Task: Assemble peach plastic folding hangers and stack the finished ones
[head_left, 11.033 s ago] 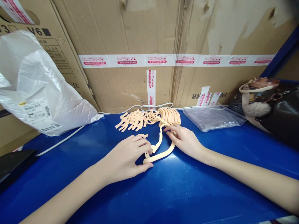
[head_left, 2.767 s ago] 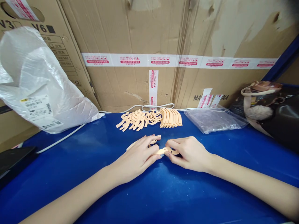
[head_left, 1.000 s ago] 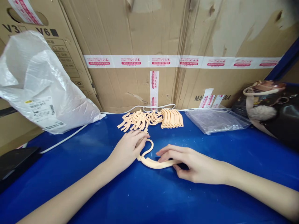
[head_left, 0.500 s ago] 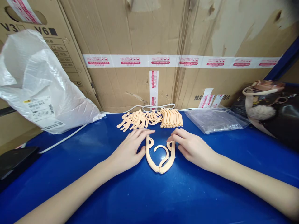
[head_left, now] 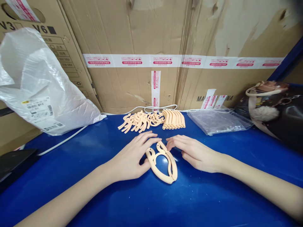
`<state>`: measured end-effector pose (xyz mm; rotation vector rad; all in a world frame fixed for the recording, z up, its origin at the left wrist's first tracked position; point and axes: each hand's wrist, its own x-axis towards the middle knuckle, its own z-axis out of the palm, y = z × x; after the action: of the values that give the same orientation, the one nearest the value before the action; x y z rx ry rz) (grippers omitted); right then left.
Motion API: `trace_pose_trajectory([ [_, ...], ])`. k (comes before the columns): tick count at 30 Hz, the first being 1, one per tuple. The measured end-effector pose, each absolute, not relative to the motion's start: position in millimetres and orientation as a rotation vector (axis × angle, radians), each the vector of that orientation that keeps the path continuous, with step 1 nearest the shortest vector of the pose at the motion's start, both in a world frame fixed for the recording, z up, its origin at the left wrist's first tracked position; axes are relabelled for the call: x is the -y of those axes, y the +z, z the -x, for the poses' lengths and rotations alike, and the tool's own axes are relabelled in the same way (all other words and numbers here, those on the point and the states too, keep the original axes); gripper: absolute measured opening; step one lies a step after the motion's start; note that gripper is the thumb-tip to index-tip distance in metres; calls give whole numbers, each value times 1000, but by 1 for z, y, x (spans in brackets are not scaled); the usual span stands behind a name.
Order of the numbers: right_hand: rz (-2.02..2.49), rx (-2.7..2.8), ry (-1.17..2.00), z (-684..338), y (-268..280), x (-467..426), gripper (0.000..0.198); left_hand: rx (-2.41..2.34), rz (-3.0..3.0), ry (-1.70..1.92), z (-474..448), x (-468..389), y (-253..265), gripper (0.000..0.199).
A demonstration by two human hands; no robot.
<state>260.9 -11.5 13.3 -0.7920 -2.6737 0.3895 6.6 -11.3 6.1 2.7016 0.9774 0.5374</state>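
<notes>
A cream plastic folding hanger lies flat on the blue table, its two arms folded close together and its curved hook between them. My left hand grips it from the left, with the thumb against the left arm and the index finger reaching to the tip of the right arm. Bent fingers of my right hand press on the upper part of the right arm from the other side. Behind the hands lie loose hanger arms, a small heap of hooks and a neat row of hanger arms.
Large cardboard stands along the back. At the left are a white plastic parcel bag and a dark flat object. A clear plastic bag and a black bag with a pompom lie at the right. A white cable crosses the table.
The hanger's arms have come closer together, and the hanger has turned and shifted slightly toward me. My right hand has moved left with its arm; my left fingers now reach across the top.
</notes>
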Motion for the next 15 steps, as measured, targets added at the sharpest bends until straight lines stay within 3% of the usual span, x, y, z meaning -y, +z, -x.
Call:
trace_pose_trajectory([
  [6,767,2650,489,-261,8,9,43,-911,-2656,441,-7,16,9,74],
  [11,894,2491,334,-263,7,8,40,-948,-2610,439,-7,17,10,68],
  [15,956,2498,232,-263,10,8,34,-974,-2613,371,-6,17,19,50],
])
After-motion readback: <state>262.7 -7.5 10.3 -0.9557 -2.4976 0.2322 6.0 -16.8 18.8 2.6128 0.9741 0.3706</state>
